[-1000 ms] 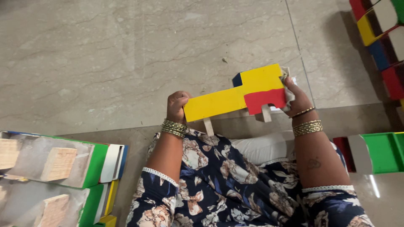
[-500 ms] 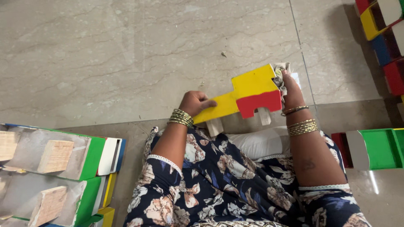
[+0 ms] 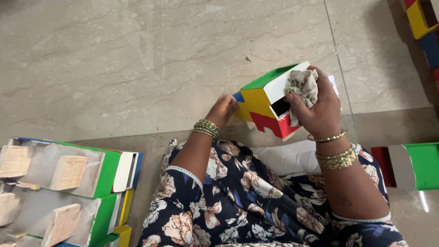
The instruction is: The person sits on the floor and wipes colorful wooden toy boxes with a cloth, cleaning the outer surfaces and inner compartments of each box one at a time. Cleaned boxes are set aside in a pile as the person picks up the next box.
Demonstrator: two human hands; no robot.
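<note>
The painted wooden box (image 3: 267, 103) is being steadied at nine o'clock by the left hand (image 3: 222, 110), its grip pressed against the end, so the right hand (image 3: 320, 110), pinching a rag (image 3: 302, 87), is pressing at three o'clock.

We're looking straight down from our one head-worn camera, close over our lap and hands, marble floor (image 3: 137, 59) filling the frame's upper half.

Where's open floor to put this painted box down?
The stone floor beyond the left hand and the painted box lies bare. Crowded: the stacked boxes at lower left, and the coloured pieces along the right edge.
</note>
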